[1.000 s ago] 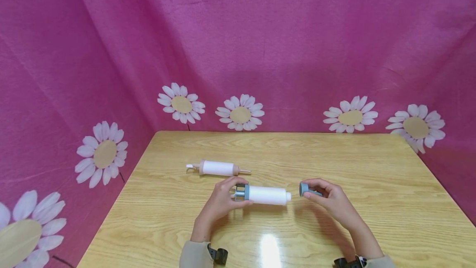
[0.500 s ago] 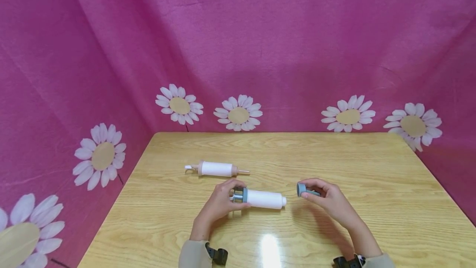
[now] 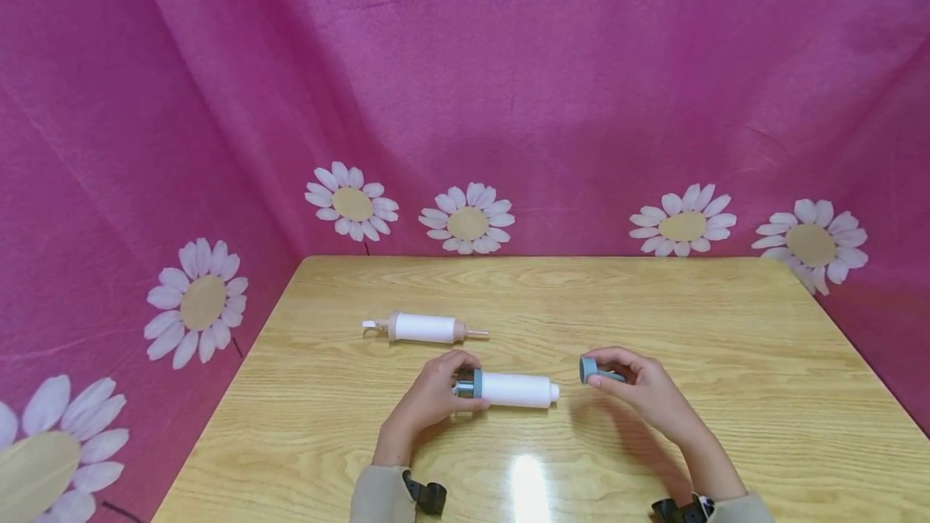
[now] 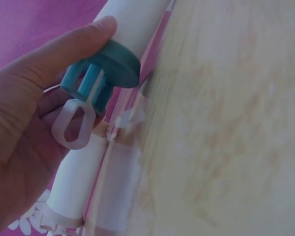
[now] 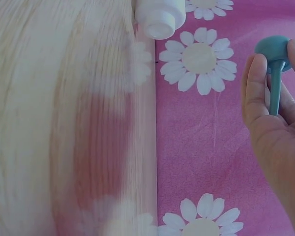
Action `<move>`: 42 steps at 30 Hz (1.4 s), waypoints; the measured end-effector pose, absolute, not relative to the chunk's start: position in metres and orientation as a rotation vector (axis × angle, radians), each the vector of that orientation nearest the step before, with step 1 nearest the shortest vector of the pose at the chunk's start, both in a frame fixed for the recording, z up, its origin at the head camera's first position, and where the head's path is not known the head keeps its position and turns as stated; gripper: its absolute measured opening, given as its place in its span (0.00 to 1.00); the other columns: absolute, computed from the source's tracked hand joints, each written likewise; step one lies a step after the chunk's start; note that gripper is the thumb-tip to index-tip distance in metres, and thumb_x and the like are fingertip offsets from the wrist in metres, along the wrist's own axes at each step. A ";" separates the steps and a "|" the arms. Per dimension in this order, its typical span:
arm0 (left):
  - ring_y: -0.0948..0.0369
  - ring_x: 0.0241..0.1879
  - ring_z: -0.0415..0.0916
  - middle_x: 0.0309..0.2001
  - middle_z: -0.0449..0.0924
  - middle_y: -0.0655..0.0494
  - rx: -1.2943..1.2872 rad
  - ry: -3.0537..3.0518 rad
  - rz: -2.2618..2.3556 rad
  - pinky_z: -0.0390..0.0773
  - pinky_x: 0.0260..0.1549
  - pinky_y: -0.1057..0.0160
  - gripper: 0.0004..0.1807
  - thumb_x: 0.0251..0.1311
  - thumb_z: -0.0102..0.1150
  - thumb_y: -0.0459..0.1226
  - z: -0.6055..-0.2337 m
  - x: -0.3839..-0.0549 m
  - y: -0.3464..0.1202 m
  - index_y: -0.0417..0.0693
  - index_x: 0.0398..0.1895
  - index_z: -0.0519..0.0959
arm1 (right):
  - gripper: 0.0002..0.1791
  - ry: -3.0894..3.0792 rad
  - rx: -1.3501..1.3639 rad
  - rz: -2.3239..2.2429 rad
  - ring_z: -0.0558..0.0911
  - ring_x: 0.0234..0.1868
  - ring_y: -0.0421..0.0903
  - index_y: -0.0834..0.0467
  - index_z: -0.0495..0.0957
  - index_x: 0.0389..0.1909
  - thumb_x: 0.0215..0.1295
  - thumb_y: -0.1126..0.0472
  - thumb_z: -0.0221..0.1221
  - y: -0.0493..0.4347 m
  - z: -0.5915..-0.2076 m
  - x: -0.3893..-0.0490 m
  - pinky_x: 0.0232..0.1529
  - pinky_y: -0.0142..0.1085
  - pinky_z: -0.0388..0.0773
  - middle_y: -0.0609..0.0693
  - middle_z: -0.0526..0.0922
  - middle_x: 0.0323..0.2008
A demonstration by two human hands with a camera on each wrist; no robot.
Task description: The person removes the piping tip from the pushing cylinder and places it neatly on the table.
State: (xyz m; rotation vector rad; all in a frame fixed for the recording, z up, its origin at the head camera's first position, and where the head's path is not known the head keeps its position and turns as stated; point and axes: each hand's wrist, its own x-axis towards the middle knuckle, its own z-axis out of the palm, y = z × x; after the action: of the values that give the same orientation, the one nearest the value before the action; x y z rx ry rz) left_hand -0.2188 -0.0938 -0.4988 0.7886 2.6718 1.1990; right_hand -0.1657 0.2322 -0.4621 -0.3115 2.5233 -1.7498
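Observation:
My left hand (image 3: 429, 394) grips a large toy-like syringe by its blue-green collar (image 4: 119, 66). The white barrel (image 3: 517, 390) points right, ending in a short round tip (image 3: 555, 392). A pale loop handle (image 4: 74, 124) sticks out behind the collar, inside the hand. My right hand (image 3: 650, 394) pinches a blue-green nozzle (image 5: 274, 49), a round cup with a thin stem lying along the fingers. The cup's open side faces the barrel tip, with a small gap between them.
A second syringe (image 3: 425, 328), white with beige-pink ends and a thin stem, lies on the wooden table (image 3: 654, 297) beyond my left hand. A pink cloth (image 3: 552, 103) with daisies hangs behind and at the sides.
The syringe's barrel has tilted slightly toward me and shifted a little left. The plunger behind the collar sits somewhat differently. My right hand with the nozzle has barely moved.

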 end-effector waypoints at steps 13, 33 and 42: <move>0.58 0.53 0.77 0.54 0.79 0.54 0.727 2.637 1.184 0.80 0.54 0.58 0.32 0.48 0.75 0.46 -0.499 -0.220 -0.094 0.46 0.56 0.75 | 0.20 2.517 -0.335 -1.743 0.80 0.41 0.33 0.64 0.76 0.55 0.66 0.59 0.62 0.232 -0.464 -0.167 0.39 0.29 0.82 0.62 0.79 0.51; 0.49 0.66 0.71 0.62 0.75 0.50 0.931 2.818 1.409 0.84 0.49 0.56 0.35 0.47 0.76 0.40 -0.477 -0.208 -0.089 0.48 0.61 0.74 | 0.18 2.495 -0.374 -1.748 0.80 0.41 0.33 0.65 0.77 0.54 0.67 0.60 0.61 0.228 -0.462 -0.166 0.40 0.30 0.83 0.62 0.79 0.51; 0.55 0.59 0.77 0.56 0.80 0.51 1.146 2.833 1.456 0.76 0.63 0.57 0.33 0.44 0.77 0.38 -0.464 -0.205 -0.076 0.42 0.56 0.76 | 0.18 2.512 -0.398 -1.749 0.80 0.39 0.33 0.64 0.77 0.53 0.66 0.60 0.61 0.220 -0.458 -0.167 0.39 0.30 0.83 0.60 0.81 0.46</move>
State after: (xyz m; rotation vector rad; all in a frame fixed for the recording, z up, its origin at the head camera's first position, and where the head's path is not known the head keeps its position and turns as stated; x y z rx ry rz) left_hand -0.2048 -0.0757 -0.4645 1.1458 2.8333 1.4559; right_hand -0.1670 0.2195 -0.4576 -0.3982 2.5123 -1.7487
